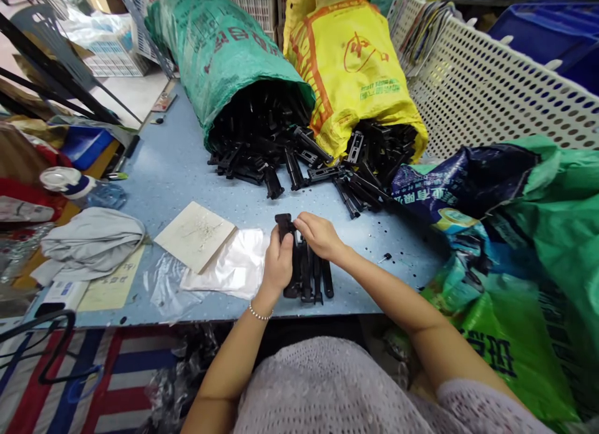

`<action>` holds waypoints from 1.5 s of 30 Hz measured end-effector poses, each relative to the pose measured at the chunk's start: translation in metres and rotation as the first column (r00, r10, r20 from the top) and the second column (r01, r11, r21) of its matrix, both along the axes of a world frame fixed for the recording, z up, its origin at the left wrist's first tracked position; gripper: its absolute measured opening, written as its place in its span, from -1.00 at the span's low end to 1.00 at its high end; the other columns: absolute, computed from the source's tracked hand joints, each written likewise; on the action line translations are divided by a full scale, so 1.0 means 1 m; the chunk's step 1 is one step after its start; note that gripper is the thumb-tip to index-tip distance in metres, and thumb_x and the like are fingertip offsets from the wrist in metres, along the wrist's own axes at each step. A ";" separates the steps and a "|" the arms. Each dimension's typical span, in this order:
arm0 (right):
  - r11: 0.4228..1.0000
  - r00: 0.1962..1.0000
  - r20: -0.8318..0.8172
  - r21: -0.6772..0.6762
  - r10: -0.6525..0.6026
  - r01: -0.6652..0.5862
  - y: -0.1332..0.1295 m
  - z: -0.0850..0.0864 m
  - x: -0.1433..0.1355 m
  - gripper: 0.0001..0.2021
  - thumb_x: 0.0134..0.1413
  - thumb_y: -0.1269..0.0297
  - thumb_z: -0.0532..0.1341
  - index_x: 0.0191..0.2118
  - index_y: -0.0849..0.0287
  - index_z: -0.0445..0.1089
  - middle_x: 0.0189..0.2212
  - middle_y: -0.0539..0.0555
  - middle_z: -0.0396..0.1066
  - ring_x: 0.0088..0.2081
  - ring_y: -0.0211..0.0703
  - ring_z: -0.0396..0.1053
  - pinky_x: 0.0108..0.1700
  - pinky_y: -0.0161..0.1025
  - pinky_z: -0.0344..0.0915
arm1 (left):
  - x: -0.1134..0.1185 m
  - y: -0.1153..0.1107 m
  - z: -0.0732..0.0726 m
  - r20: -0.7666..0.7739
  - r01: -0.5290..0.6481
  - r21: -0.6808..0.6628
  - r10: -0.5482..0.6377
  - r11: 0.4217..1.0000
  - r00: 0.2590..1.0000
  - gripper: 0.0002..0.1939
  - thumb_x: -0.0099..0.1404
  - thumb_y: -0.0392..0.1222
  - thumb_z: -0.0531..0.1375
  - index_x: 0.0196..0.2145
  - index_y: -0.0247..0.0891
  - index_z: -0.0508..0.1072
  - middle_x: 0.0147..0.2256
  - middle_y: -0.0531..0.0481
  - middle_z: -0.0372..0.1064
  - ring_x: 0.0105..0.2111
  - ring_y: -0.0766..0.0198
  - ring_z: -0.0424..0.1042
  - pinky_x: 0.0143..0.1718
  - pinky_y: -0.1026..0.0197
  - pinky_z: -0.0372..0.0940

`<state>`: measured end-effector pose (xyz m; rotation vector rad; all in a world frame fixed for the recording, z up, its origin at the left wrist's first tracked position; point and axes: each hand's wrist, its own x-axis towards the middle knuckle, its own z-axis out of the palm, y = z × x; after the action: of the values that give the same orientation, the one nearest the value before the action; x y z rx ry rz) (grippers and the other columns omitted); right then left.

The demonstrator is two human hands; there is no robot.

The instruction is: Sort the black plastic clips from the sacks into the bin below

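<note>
- A crumpled grey cloth (pixel 91 239) lies at the left edge of the speckled blue desk (pixel 168 166), with a yellowish printed paper sheet (pixel 112 286) just below it.
- A beige square card (pixel 194 234) rests partly over a clear plastic bag (pixel 231 265).
- The left hand (pixel 277 264) is clenched around a black plastic clip part (pixel 284 224), held upright near the front edge of the desk.
- The right hand (pixel 319 234) pinches the top of that same part, over a small row of black plastic pieces (pixel 312 278) lying on the desk.
- Behind, a green woven sack (pixel 219 47) and a yellow woven sack (pixel 350 66) spill black parts.
- A white perforated basket (pixel 491 91) stands at the right.
</note>
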<state>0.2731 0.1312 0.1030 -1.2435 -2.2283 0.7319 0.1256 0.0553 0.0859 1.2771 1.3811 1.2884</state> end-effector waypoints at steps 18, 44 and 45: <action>0.925 0.834 0.440 0.323 -0.333 0.199 0.129 -0.049 0.034 -0.55 0.30 0.50 -0.08 0.25 0.27 0.21 0.24 0.32 0.18 0.22 0.11 0.10 0.19 0.01 0.03 | -0.003 -0.006 -0.048 -0.771 -0.057 -0.408 -0.311 0.911 0.555 -0.42 0.48 0.06 -0.26 0.10 -0.33 0.34 -0.33 -0.30 0.53 -0.29 -0.06 0.55 -0.28 0.05 0.28; 0.857 0.847 -0.526 -0.467 -0.072 -0.218 0.014 0.015 -0.026 -0.53 0.30 -0.16 -0.06 -0.45 0.12 0.16 -0.61 -0.11 0.07 -0.60 -0.32 0.02 -0.55 -0.34 0.02 | -0.021 0.001 -0.001 0.646 0.230 -0.117 -0.102 0.966 0.757 -0.71 0.28 0.02 0.23 -0.19 -0.24 0.35 -0.45 0.10 0.30 -0.60 0.44 0.28 -0.61 0.36 0.19; 0.841 0.854 -0.517 -0.485 -0.055 -0.239 0.008 0.013 -0.028 -0.51 0.32 -0.16 -0.11 -0.46 0.12 0.15 -0.63 -0.11 0.06 -0.61 -0.32 0.01 -0.56 -0.34 0.02 | -0.023 0.001 0.000 0.649 0.201 -0.132 -0.069 0.971 0.758 -0.68 0.26 0.02 0.25 -0.15 -0.24 0.36 -0.46 0.11 0.30 -0.60 0.43 0.28 -0.62 0.37 0.17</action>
<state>0.2455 0.1396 0.1155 -0.9940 -1.6881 1.6079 0.1028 0.0562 0.0855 0.6760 0.8684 1.2837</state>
